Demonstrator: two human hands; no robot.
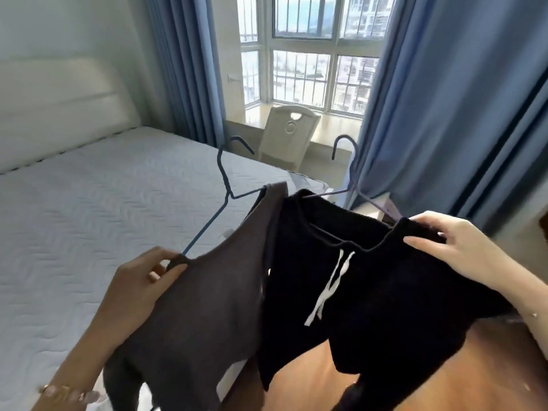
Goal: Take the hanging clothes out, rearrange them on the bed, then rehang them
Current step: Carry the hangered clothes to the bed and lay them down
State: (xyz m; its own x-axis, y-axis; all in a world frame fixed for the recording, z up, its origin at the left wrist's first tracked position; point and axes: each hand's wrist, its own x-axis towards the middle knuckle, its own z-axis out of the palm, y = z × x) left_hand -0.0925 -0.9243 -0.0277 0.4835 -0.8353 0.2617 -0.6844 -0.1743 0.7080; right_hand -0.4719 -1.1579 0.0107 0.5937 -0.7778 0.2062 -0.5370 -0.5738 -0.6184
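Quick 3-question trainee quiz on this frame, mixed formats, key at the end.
1. True or false: the brown garment already lies flat on the bed.
2. What does the right hand hold? A) the brown garment B) the black garment with the white drawstring C) nothing
3. Fill in: the brown garment's hanger is ___ in colour.

Key
1. False: the left hand holds it up, on its hanger.
2. B
3. blue
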